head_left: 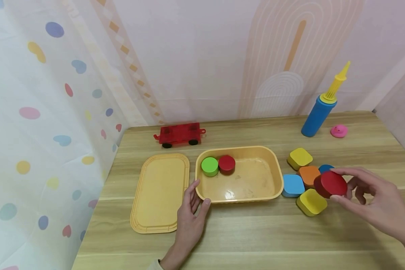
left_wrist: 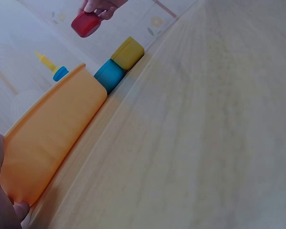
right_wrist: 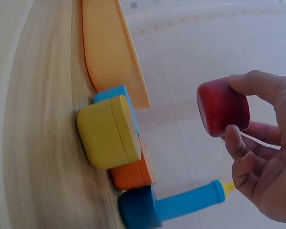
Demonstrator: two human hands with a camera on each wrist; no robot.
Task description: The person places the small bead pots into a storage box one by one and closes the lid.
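Note:
My right hand [head_left: 374, 197] pinches a red round-sided block [head_left: 330, 183] between thumb and fingers, raised above the other blocks. In the right wrist view, a seam line runs round this block [right_wrist: 221, 107] near one end. At its near left corner, a shallow orange-yellow tub [head_left: 243, 200] is gripped by my left hand [head_left: 190, 221]. Inside, a green round block [head_left: 210, 167] and a second red round block [head_left: 227, 165] stand side by side at the far left. Below the raised block are a light blue block [head_left: 293, 185], an orange block [head_left: 308, 175] and a yellow block [head_left: 311, 202].
A matching flat lid [head_left: 160, 193] lies left of the tub. Behind it stands a red toy wagon [head_left: 180, 134]. Another yellow block [head_left: 299, 158] and a dark blue block [head_left: 325, 168] sit at right. Farther back are a blue and yellow hand pump [head_left: 318, 112] and a pink toy [head_left: 339, 131].

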